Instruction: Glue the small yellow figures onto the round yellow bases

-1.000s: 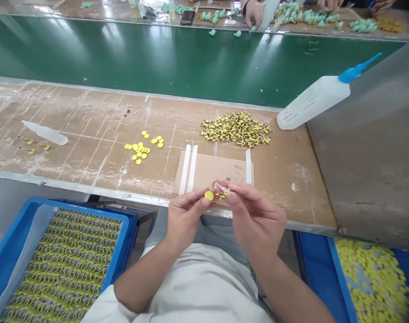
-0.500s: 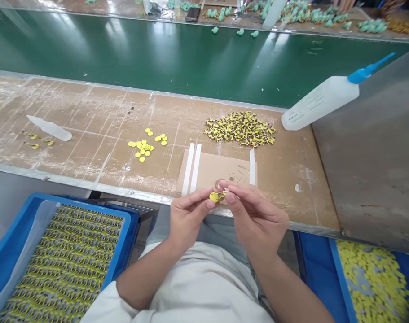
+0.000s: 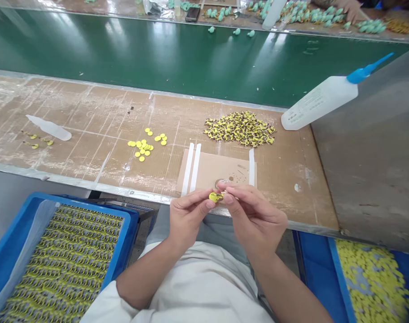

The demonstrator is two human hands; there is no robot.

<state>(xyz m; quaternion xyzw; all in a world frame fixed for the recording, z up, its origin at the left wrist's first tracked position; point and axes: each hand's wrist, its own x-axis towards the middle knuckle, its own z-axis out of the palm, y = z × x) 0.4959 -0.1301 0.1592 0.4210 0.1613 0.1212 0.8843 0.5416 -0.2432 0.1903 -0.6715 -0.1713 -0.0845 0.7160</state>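
Between finger and thumb, my left hand (image 3: 190, 214) pinches a round yellow disc (image 3: 213, 197) over the table's front edge. My right hand (image 3: 256, 215) is closed on a small yellow-and-dark piece (image 3: 221, 195), which meets the disc; the fingertips partly cover it. Just beyond both hands lies a cardboard sheet (image 3: 211, 168) with white tape strips and brown spots. A heap of small yellow-and-dark pieces (image 3: 239, 128) sits behind the sheet. Loose yellow discs (image 3: 142, 147) are scattered to its left.
A white bottle with a blue nozzle (image 3: 320, 103) leans against the metal panel at right. Blue trays of yellow parts stand low at left (image 3: 126, 233) and right (image 3: 342, 282). Beyond the green belt (image 3: 123, 49), another person's hand (image 3: 350, 9) is among mint-green pieces.
The small piece has shifted onto the yellow disc's face as my right hand moved slightly left. Mint-green pieces on the belt moved slightly left, and the other person's hand reached further in.
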